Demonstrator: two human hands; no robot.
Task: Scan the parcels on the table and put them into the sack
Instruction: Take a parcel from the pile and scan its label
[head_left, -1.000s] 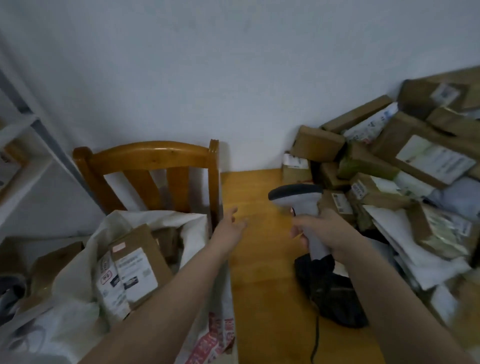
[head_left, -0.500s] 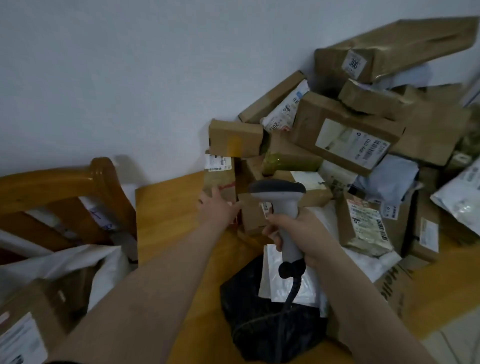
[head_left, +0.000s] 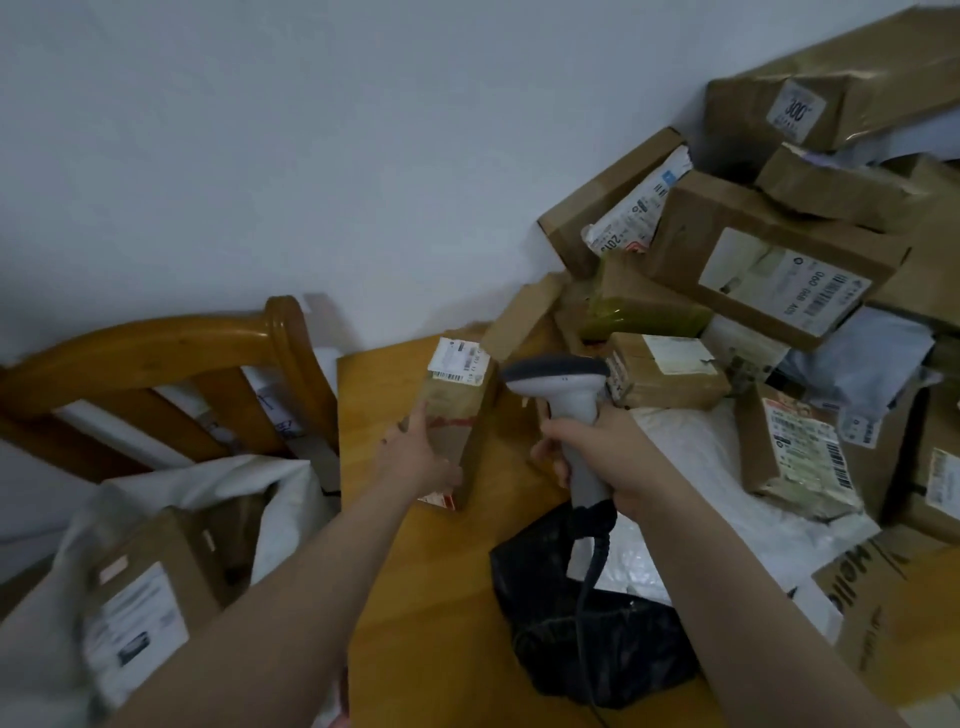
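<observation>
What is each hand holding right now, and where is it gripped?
Left hand grips the small brown parcel by its lower side. Right hand grips the scanner by its handle.

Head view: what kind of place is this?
Probably a small informal parcel-sorting spot in an ordinary room: labelled cardboard parcels heaped on a wooden table, a handheld scanner, a white sack.

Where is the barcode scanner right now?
In the head view the barcode scanner is centre frame, gripped in the right hand, just right of the small box in the left hand.
</observation>
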